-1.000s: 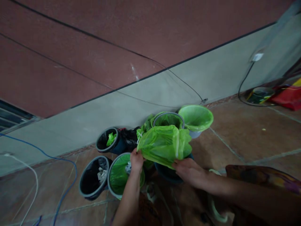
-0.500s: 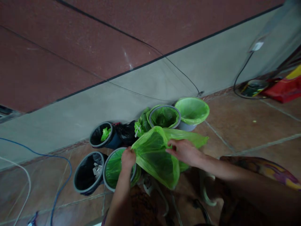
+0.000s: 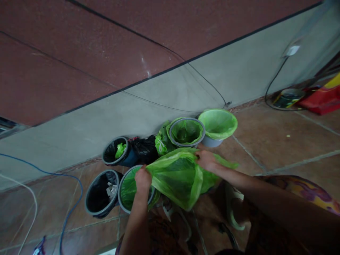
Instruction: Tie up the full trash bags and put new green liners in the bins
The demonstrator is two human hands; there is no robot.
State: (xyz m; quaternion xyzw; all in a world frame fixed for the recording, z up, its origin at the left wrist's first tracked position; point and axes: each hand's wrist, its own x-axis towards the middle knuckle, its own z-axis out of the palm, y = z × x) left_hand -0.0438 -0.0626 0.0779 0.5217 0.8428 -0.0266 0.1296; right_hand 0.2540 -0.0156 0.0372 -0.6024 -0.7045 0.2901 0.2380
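Note:
A thin green plastic bag (image 3: 176,179) is stretched between my two hands. My left hand (image 3: 143,177) is closed on its left edge, above a bin lined in green (image 3: 129,191). At the bag's upper right, my right hand (image 3: 206,160) pinches the film, its fingertips partly hidden by the plastic. Behind the bag stand a grey-rimmed bin with a green liner (image 3: 186,131) and a light bin with a green liner (image 3: 217,124). A tied green bag (image 3: 162,141) leans beside them.
To the left are a black-lined bin with white scraps (image 3: 99,194), another with green plastic (image 3: 113,150), and a black bag (image 3: 145,148). A blue hose (image 3: 73,209) crosses the tiles. By the wall at right are a can (image 3: 288,98) and a red object (image 3: 318,101).
My right hand has closed on the bag's edge and moved slightly right and up. The bag's mouth, wider before, is now drawn flatter. My left hand keeps its hold.

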